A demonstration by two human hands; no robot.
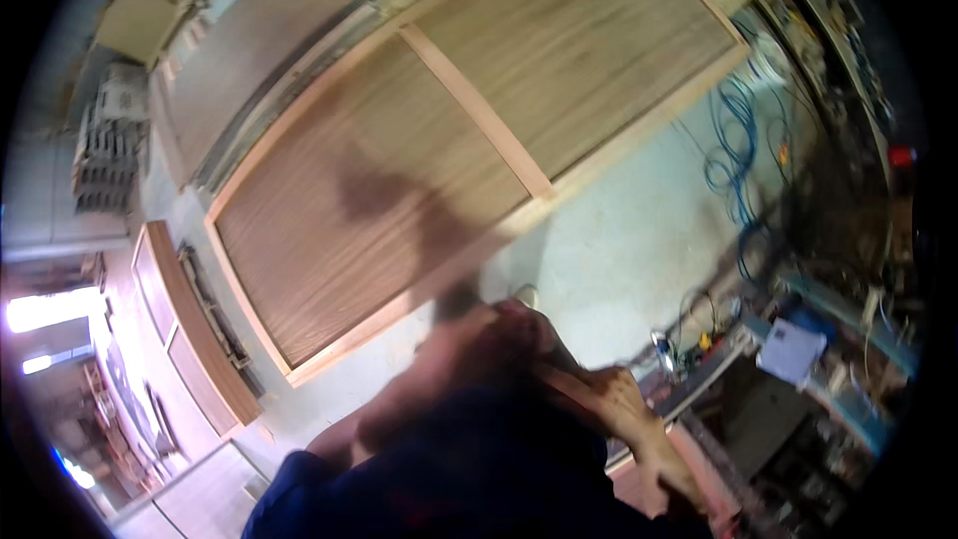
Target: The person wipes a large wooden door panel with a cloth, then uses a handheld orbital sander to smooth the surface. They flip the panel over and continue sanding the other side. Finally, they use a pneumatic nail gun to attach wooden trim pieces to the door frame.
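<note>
- Lying close together in front of the dark blue clothing (469, 459), the left hand (454, 344) and right hand (519, 326) are blurred; finger opening and any held item cannot be told.
- Framed wooden panel (599, 60): located just beyond the hands, set diagonally; contact with them cannot be confirmed.
- Crosspiece (479, 110): divides the panel into two fields; a dark shadow falls across the nearer left field.
- Floor (609, 260): pale, visible beyond the panel's right-hand long edge.
- Blue hose (736, 135): looped near the panel's right end.
- Second wooden panel (269, 40): positioned along the far side.
- Smaller framed panel (195, 349): at left, apart from the large one.
</note>
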